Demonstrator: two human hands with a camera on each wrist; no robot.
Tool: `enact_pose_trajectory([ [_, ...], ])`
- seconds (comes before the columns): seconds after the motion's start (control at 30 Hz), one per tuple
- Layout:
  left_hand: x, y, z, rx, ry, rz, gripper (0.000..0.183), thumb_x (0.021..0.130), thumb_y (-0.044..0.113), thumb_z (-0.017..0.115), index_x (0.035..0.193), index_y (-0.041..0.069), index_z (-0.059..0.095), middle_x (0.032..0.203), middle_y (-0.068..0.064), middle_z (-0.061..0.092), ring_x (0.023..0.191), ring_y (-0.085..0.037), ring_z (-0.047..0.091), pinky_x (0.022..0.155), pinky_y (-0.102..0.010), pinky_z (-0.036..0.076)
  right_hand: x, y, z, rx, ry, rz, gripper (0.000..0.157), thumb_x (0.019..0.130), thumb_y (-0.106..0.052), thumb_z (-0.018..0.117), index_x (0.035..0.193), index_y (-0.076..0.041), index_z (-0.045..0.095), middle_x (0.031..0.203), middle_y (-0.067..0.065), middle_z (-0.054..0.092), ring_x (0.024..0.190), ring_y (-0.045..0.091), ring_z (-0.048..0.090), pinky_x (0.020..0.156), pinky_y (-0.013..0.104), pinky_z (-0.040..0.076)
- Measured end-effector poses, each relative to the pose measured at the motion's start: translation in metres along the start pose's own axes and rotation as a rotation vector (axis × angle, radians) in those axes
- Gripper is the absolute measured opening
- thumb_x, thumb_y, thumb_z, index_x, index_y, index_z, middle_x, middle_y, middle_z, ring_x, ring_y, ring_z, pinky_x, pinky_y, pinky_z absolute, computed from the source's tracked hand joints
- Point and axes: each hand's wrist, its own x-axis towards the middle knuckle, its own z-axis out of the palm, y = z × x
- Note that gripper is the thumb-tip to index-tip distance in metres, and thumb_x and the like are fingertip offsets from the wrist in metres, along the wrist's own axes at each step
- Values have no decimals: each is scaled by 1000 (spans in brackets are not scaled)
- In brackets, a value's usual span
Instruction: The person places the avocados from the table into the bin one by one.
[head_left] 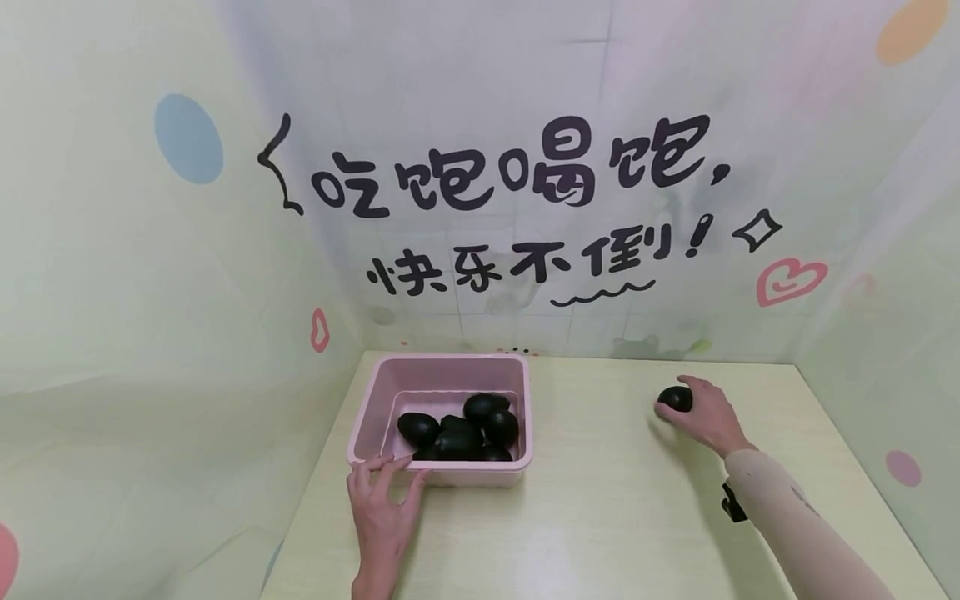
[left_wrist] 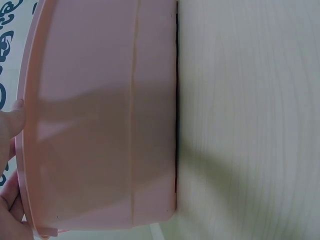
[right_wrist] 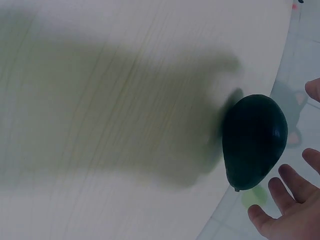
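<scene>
A dark green avocado [head_left: 674, 398] lies at the back right of the table. My right hand [head_left: 712, 419] is around it in the head view. The right wrist view shows the avocado [right_wrist: 256, 140] with its narrow end down, and the spread fingers of the right hand [right_wrist: 295, 215] stand apart from it. At the left, several more avocados [head_left: 457, 437] lie in a pink plastic box [head_left: 435, 367]. My left hand [head_left: 381, 517] holds the box's rim at the front left corner, fingers over the edge and thumb on the outside. Part of the left hand [left_wrist: 11, 125] shows at that rim in the left wrist view.
The pale wooden table [head_left: 585, 500] carries the box at its back left. A printed cloth wall [head_left: 510, 83] with dark writing rises behind the table, and more cloth hangs at both sides. Some avocados are partly hidden behind the box's front rim.
</scene>
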Motion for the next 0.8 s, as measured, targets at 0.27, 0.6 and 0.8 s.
enact_pose_trajectory([
  [0.27, -1, 0, 0, -1, -7, -8, 32, 69, 10, 97, 96, 8, 78, 109, -22, 65, 103, -41, 53, 94, -50, 38, 0, 6, 4, -3, -16, 45, 87, 97, -48, 72, 156, 6, 39, 154, 44, 41, 136, 66, 41, 107, 77, 39],
  [0.6, -1, 1, -1, 7, -19, -15, 33, 70, 11, 97, 97, 8, 79, 110, -22, 65, 104, -40, 53, 91, -46, 37, 0, 11, 7, -13, -10, 93, 91, 97, -52, 71, 157, 8, 35, 156, 44, 36, 138, 67, 38, 107, 78, 39],
  [0.8, -1, 1, -1, 10, -16, -10, 32, 70, 12, 97, 97, 9, 79, 110, -21, 65, 104, -39, 53, 91, -45, 37, -2, 17, 7, -33, -28, 110, 96, 97, -55, 70, 157, 10, 33, 155, 46, 35, 137, 68, 37, 107, 78, 39],
])
